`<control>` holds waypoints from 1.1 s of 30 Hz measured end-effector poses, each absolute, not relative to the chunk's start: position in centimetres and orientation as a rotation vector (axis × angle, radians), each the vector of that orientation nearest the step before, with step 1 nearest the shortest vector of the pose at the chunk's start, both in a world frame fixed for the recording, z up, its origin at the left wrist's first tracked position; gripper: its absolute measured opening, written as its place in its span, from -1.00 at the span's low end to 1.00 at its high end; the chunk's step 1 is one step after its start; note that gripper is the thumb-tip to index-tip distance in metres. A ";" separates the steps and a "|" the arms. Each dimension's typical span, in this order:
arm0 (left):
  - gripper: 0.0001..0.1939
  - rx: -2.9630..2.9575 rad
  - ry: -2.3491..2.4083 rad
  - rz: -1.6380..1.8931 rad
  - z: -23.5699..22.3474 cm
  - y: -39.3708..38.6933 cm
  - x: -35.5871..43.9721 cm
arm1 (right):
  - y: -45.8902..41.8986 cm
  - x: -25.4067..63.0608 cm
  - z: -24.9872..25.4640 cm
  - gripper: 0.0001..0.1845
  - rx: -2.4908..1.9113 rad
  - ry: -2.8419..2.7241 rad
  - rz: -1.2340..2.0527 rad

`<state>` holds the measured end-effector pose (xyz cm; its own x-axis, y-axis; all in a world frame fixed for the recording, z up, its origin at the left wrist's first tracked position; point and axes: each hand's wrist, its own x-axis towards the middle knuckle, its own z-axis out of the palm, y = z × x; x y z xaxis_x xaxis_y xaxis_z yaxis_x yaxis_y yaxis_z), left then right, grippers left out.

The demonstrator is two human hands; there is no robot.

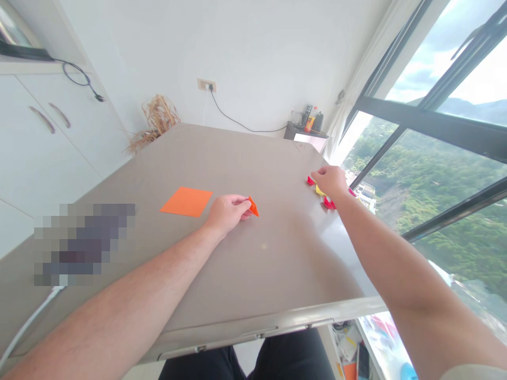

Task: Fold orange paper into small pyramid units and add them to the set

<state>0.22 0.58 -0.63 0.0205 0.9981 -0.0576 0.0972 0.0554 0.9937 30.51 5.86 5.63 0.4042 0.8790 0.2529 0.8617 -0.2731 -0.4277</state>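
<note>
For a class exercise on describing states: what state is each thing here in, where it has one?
Orange sheet: flat on the table
Small orange paper: folded, pinched in left hand
Right hand: at the red and yellow pieces, grip unclear
Cupboard doors: shut
Black wall plug: in the socket
Cord at left: unplugged, end hanging
Curtain: drawn aside

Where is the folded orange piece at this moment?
In the head view, the folded orange piece is pinched in the left hand, right of the flat orange sheet.
</note>
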 end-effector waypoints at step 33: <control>-0.63 1.131 1.081 1.015 0.0 -0.8 0.5 | -2.4 21.6 -0.8 -0.73 -1.591 -2.121 -0.263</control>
